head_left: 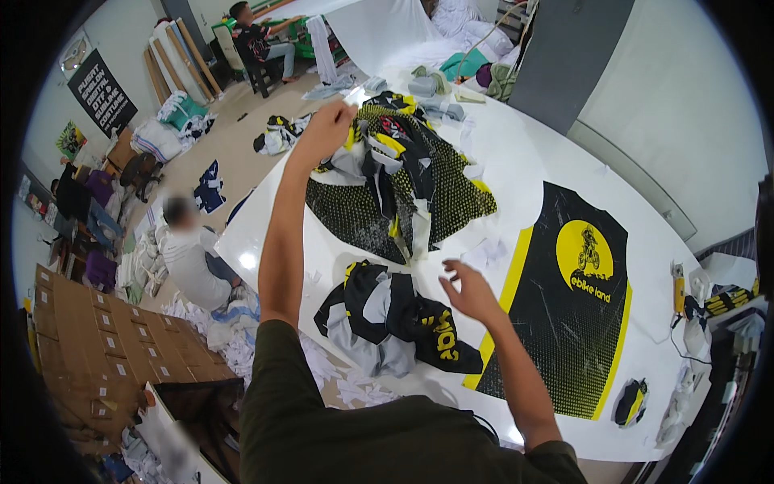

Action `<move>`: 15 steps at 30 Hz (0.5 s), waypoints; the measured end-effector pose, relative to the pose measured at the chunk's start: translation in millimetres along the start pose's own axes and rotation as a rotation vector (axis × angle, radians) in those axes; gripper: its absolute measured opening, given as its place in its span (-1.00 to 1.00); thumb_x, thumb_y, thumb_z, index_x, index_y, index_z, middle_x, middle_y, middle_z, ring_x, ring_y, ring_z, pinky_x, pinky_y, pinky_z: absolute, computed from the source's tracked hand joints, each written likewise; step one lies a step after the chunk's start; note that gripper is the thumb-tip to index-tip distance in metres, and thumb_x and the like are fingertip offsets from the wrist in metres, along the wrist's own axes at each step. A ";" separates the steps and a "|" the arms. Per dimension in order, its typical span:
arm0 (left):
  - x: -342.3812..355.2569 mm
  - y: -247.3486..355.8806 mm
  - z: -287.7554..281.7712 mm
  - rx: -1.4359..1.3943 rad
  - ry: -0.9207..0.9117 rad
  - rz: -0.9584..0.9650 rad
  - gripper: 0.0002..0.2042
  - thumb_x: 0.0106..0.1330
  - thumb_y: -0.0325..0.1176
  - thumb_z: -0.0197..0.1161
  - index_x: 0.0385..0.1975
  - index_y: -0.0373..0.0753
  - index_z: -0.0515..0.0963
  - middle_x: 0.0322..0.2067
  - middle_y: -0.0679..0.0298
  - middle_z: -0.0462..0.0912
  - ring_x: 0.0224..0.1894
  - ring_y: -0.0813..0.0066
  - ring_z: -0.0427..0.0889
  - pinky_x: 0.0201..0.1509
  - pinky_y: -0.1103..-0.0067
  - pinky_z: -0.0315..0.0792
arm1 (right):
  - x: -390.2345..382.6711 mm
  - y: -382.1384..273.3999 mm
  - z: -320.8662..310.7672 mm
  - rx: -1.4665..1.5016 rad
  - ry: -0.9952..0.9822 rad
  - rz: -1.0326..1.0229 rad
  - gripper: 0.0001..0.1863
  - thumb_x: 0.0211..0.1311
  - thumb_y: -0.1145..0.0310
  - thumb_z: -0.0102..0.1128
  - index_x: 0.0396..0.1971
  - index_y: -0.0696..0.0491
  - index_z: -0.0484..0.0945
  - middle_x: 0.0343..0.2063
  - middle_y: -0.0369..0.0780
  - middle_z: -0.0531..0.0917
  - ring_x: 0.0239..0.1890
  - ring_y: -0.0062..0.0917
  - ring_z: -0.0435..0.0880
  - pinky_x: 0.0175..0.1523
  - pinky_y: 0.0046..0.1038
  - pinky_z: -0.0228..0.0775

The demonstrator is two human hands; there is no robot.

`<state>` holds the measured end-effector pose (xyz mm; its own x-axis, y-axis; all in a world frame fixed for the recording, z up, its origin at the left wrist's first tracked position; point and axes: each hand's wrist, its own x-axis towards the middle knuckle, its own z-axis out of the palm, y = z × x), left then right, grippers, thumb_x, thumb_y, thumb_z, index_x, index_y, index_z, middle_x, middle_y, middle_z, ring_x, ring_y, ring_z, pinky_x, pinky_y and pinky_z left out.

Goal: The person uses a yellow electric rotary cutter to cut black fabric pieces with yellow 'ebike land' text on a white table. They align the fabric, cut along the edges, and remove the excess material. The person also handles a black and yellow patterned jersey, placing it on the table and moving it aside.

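Note:
My left hand (pixel 326 133) reaches over the far left of the white table, fingers closed at the edge of a printed fabric panel (pixel 451 181), black with yellow dots. That panel lies in a loose heap of black, yellow and grey cut pieces. Over the table's middle, my right hand (pixel 473 294) is open, thumb and fingers apart, with nothing in it. Just left of it sits a crumpled bundle of black and grey fabric (pixel 379 319) with yellow lettering. To its right lies a flat black shirt panel (pixel 564 323) with yellow side strips and a round yellow motorbike print.
The white table (pixel 516 149) curves round on the right, with a small black-yellow fabric roll (pixel 630 402) and a yellow-handled cutter (pixel 678 290) near that edge. Stacked cartons (pixel 121 347) stand at lower left. A person in white (pixel 193 258) sits on the floor beside scraps.

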<state>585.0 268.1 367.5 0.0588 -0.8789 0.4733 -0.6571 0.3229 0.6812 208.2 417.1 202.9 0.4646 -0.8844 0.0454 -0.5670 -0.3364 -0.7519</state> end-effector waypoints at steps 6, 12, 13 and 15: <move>60.3 127.1 -53.4 -0.095 -0.061 0.141 -0.61 0.61 -0.03 0.08 -0.08 -0.31 0.58 -0.25 0.40 0.57 -0.21 0.69 0.44 -0.11 0.61 0.44 | 83.7 -115.7 -79.6 0.208 0.362 -0.352 -0.31 0.36 0.23 0.35 0.38 0.18 0.30 0.15 0.02 0.58 -0.06 -0.35 0.71 -0.08 -0.36 0.59; 79.5 243.2 -99.1 -0.423 0.206 0.276 -0.54 0.60 0.02 0.08 0.16 -0.26 0.58 -0.14 0.38 0.65 -0.04 0.61 0.55 0.12 0.56 0.46 | 111.5 -209.9 -120.1 0.270 0.411 -0.338 -0.24 0.22 0.03 0.44 0.27 0.17 0.38 -0.07 0.02 0.69 -0.17 -0.27 0.71 -0.10 -0.27 0.54; 84.5 252.0 -107.2 -0.320 0.224 0.299 -0.58 0.54 -0.07 0.06 0.12 -0.29 0.58 -0.05 0.23 0.60 0.05 0.43 0.52 0.20 0.47 0.42 | 112.9 -217.5 -123.0 0.267 0.347 -0.336 -0.26 0.23 0.00 0.43 0.25 0.16 0.39 -0.15 0.02 0.72 -0.22 -0.26 0.72 -0.12 -0.26 0.53; 93.9 284.3 -110.2 -0.157 0.252 0.362 -0.64 0.43 -0.24 0.02 0.04 -0.35 0.58 0.13 -0.08 0.50 0.25 0.06 0.45 0.38 0.31 0.34 | 130.1 -196.0 -143.2 0.136 0.449 -0.376 -0.53 0.33 0.05 0.33 -0.02 0.13 0.55 -0.43 -0.05 0.72 -0.42 -0.30 0.69 -0.26 -0.23 0.48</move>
<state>486.6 316.0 667.2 0.0404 -0.5935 0.8038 -0.5484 0.6593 0.5144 282.3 321.6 450.3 0.2671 -0.7729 0.5756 -0.3133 -0.6344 -0.7066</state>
